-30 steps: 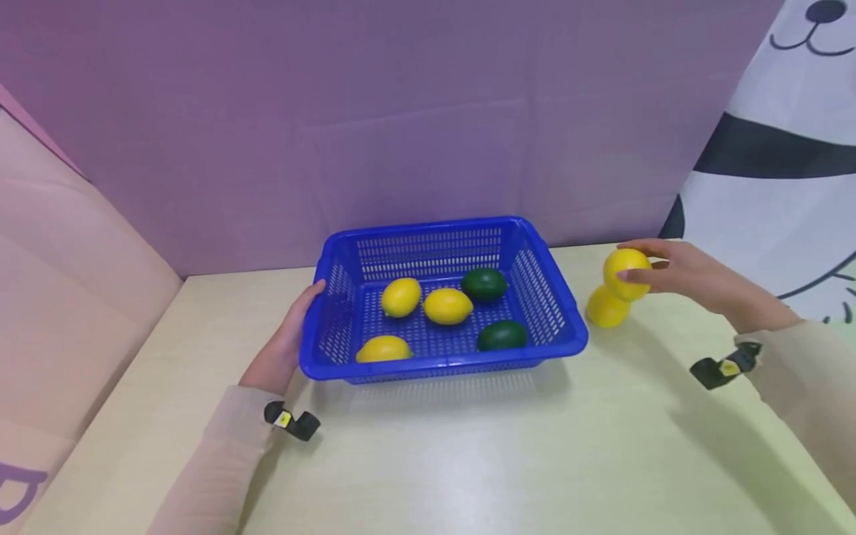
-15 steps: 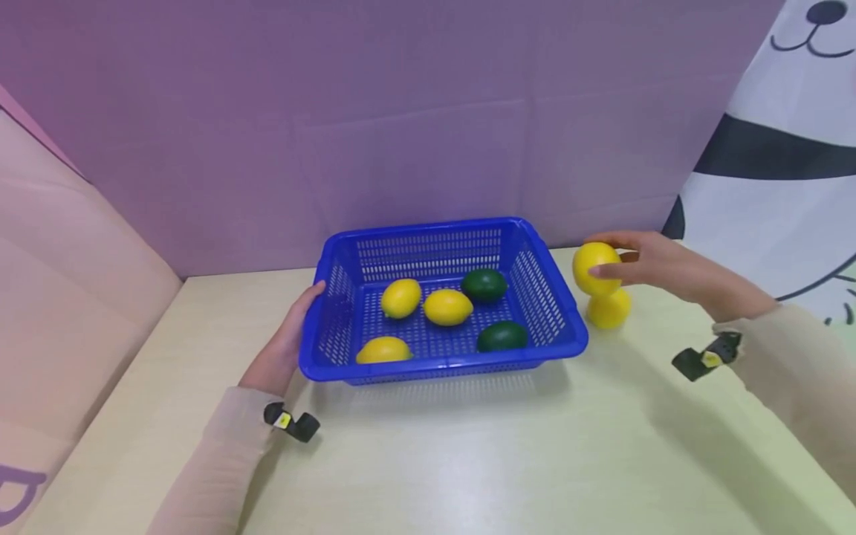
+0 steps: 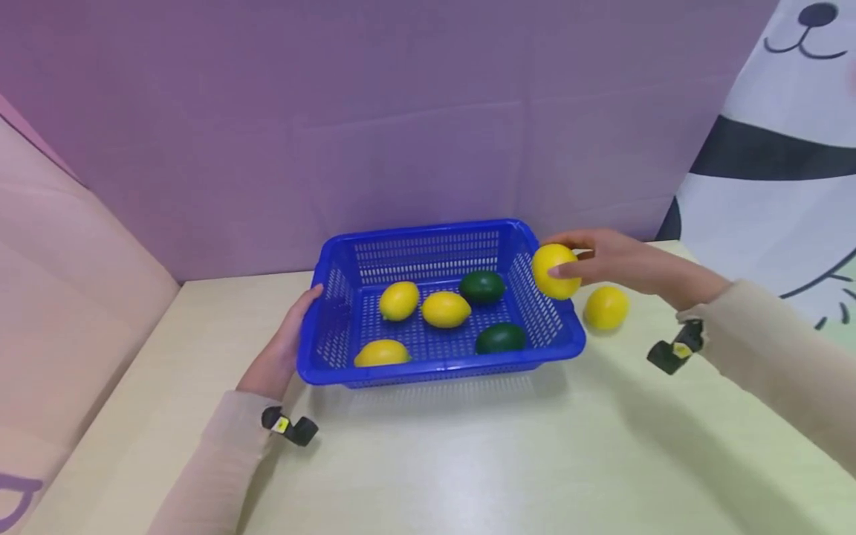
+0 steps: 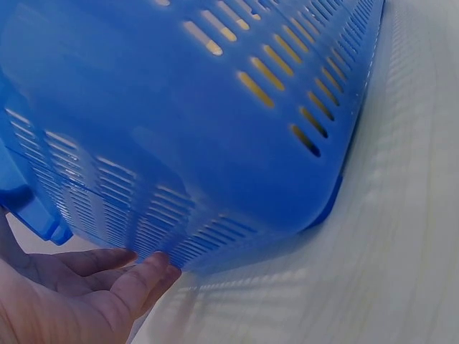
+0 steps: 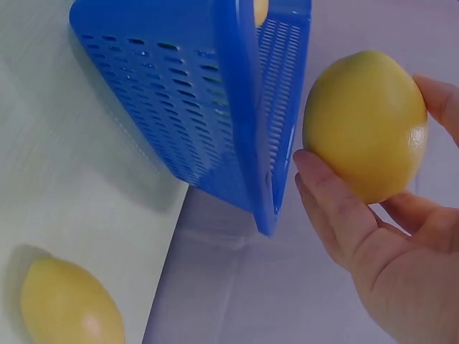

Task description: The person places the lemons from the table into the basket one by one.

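Observation:
My right hand (image 3: 605,260) pinches a yellow lemon (image 3: 556,270) between thumb and fingers, at the right rim of the blue plastic basket (image 3: 441,364). The right wrist view shows this lemon (image 5: 364,125) raised beside the basket wall (image 5: 165,79). My left hand (image 3: 287,338) holds the basket's left side; in the left wrist view its fingers (image 4: 147,279) touch the slotted outer wall. Inside the basket lie three lemons, one of them in the middle (image 3: 446,309), and two dark green fruits, which look like avocados or limes, one at the back (image 3: 482,287).
A second lemon (image 3: 606,308) lies on the pale table (image 3: 428,453) just right of the basket. Behind the table hangs a purple cloth (image 3: 414,126). A panda-print cloth (image 3: 769,208) hangs at the right.
My right hand has carried its lemon leftward, from above the lemon on the table to the basket's right rim. The left hand and basket stay nearly where they were.

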Action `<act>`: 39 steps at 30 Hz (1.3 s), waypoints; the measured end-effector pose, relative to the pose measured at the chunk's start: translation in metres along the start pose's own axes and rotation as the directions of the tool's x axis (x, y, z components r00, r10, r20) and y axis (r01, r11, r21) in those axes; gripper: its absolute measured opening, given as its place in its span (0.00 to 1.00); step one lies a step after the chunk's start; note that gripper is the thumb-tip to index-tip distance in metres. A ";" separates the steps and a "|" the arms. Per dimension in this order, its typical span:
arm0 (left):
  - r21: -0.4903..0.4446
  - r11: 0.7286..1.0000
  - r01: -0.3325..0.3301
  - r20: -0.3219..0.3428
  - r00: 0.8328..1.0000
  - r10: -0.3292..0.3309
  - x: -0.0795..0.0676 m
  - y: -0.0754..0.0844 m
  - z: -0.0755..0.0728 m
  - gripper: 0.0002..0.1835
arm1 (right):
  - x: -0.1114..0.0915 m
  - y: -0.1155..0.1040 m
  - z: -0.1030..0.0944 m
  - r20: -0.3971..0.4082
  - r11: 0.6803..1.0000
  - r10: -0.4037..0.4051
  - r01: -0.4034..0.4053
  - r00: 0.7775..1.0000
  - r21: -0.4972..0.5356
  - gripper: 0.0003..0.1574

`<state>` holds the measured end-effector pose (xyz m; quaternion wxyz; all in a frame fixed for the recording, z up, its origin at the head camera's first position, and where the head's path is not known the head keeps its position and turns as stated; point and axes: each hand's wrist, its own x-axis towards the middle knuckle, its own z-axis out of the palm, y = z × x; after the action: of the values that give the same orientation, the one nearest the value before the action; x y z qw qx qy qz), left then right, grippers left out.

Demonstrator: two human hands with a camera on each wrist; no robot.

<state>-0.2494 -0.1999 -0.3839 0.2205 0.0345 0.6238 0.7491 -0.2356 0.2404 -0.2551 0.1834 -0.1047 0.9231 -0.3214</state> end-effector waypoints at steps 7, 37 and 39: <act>-0.004 1.000 -0.014 0.007 1.000 0.014 -0.002 -0.002 -0.002 0.39 | 0.016 -0.008 0.012 0.064 0.999 -0.038 0.037 0.997 0.017 0.43; -0.028 0.999 -0.036 0.046 0.998 0.037 0.001 -0.001 -0.001 0.38 | 0.061 -0.031 0.048 0.226 0.997 0.005 0.012 0.974 -0.075 0.38; -0.028 0.999 -0.032 0.047 0.998 0.033 0.001 -0.001 0.000 0.38 | 0.063 -0.031 0.049 0.240 0.996 0.020 0.002 0.971 -0.090 0.37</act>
<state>-0.2501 -0.2000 -0.3847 0.2233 0.0593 0.6076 0.7599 -0.2710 0.1695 -0.2889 0.2904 -0.1469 0.9080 -0.2637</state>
